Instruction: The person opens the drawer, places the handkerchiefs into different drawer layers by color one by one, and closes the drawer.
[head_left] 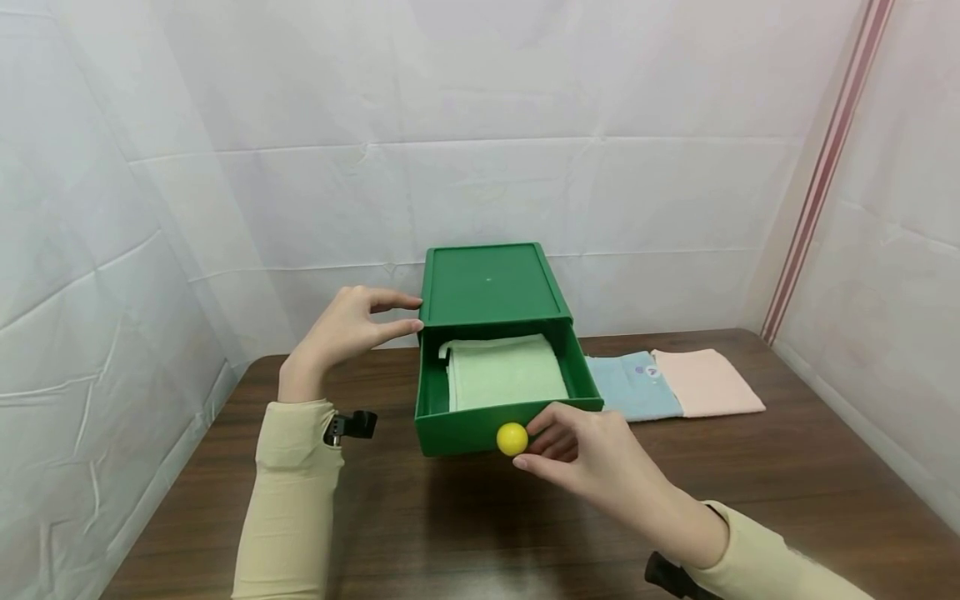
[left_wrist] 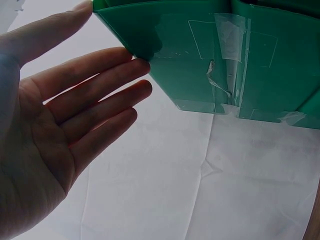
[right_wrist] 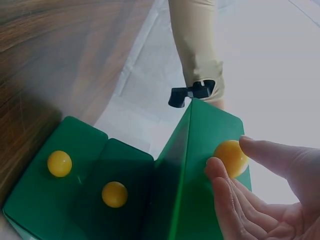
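The right hand point(head_left: 592, 454) reaches the round yellow knob point(head_left: 512, 438) on the front of the green plastic drawer point(head_left: 501, 417), thumb and fingers loosely spread around it, touching but not gripping. Just beyond that hand, the drawer stands pulled out with a folded pale green towel point(head_left: 506, 371) inside. The left hand point(head_left: 347, 327) rests straight fingertips against the green plastic box point(head_left: 489, 283), at its left front corner.

Head looks down front; wrists close; all share green box point(head_left: 491, 287).
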